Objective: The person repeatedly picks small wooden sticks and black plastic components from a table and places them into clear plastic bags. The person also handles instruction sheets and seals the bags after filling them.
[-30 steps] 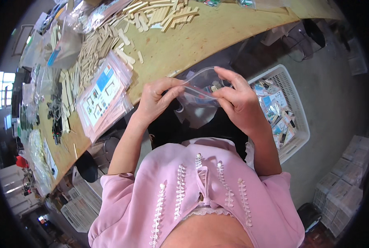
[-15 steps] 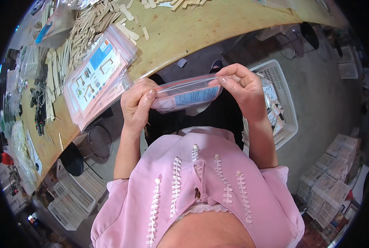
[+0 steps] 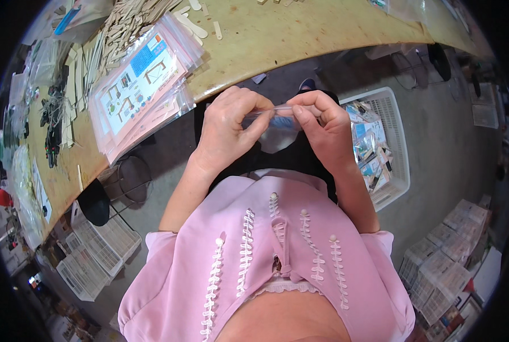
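Observation:
A clear zip-lock plastic bag with a blue printed insert hangs between my hands above my lap. My left hand pinches its top edge between thumb and fingers. Close beside it, my right hand grips the same edge, thumb against bent fingers. My fingers hide much of the bag. To the left, at the table's edge, lies a stack of flat zip bags with printed picture sheets in them.
Wooden sticks are heaped on the yellowish table, with dark wired parts farther left. A white plastic basket of filled bags stands on the floor at my right. Stacked crates and a stool are nearby.
My left hand has slid right along the bag's top edge, close to my right hand. The bag now shows far less. The view has shifted slightly.

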